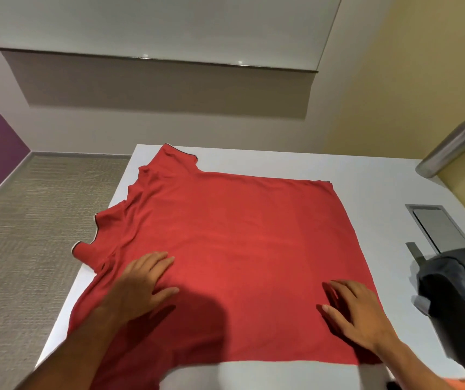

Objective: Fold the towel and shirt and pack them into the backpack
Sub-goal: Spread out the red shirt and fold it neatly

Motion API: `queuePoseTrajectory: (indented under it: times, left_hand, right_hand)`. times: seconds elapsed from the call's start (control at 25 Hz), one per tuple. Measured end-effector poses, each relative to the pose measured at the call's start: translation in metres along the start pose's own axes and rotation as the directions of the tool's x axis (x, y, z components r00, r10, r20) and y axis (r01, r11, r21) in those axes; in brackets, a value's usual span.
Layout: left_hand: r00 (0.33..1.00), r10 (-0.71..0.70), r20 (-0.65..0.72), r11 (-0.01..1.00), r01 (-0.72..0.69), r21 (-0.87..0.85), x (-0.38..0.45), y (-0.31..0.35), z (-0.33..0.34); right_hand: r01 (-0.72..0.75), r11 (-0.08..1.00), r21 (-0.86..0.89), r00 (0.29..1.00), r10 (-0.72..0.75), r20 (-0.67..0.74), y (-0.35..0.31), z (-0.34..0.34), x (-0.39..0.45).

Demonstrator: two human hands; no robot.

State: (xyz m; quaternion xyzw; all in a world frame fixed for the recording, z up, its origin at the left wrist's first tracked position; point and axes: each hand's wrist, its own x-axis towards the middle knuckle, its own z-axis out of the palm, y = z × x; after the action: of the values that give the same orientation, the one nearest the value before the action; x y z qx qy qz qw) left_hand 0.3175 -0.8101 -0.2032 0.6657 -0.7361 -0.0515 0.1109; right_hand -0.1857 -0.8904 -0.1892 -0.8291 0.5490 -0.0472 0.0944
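— Red cloth fills the middle of the frame: is that the shirt?

— Yes. It lies spread flat on the white table, collar end toward the left edge of the picture, one sleeve reaching up toward the upper centre, another hanging over the table's left edge.

— And the hands?

— Both rest on it, palms down. The left hand lies flat at lower left of centre, fingers straight and together, holding nothing. The right hand lies flat at lower right, fingers spread a little, pressing the fabric near its right edge. Neither pinches the cloth.

— Where is the backpack?

— The dark grey backpack sits at the right edge of the frame, just beside the shirt's lower right corner.

— Any writing or logos?

— None I can read, on shirt or bag.

— What else?

— A steel bottle stands at the upper right on the table's far corner. A grey metal hatch is set into the tabletop between bottle and backpack.
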Motion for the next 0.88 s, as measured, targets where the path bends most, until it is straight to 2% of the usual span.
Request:
queuePoseTrajectory:
  times: [0.12, 0.2, 0.32, 0.44, 0.56, 0.68, 0.88]
  left_hand:
    - [0.986, 0.166, -0.035, 0.978, -0.169, -0.126, -0.026, 0.02, -0.002]
    - [0.962, 0.272, 0.021, 0.949, -0.265, -0.168, -0.042, 0.033, -0.004]
    - [0.923, 0.361, 0.13, 0.932, -0.355, -0.07, -0.064, 0.046, -0.004]
    - [0.91, 0.358, 0.208, 0.93, -0.368, 0.011, -0.081, 0.054, -0.003]
    - [0.897, 0.362, 0.255, 0.92, -0.388, 0.059, -0.089, 0.057, 0.002]
    - [0.887, 0.338, 0.315, 0.92, -0.382, 0.089, -0.09, 0.057, -0.002]
    - [0.87, 0.254, 0.424, 0.918, -0.354, 0.177, -0.09, 0.059, -0.007]
  right_hand:
    - [0.078, 0.997, 0.028, 0.996, -0.079, 0.035, 0.0, -0.01, -0.026]
    - [0.096, 0.995, 0.009, 0.99, -0.096, 0.104, 0.004, -0.014, -0.043]
    - [0.088, 0.995, -0.054, 0.972, -0.074, 0.221, 0.016, -0.02, -0.06]
    - [0.121, 0.981, -0.15, 0.958, -0.076, 0.276, 0.019, -0.021, -0.072]
    - [0.107, 0.98, -0.167, 0.964, -0.061, 0.259, 0.021, -0.022, -0.075]
    - [0.189, 0.96, -0.208, 0.961, -0.137, 0.242, 0.017, -0.025, -0.075]
    - [0.166, 0.953, -0.251, 0.966, -0.107, 0.233, 0.02, -0.024, -0.071]
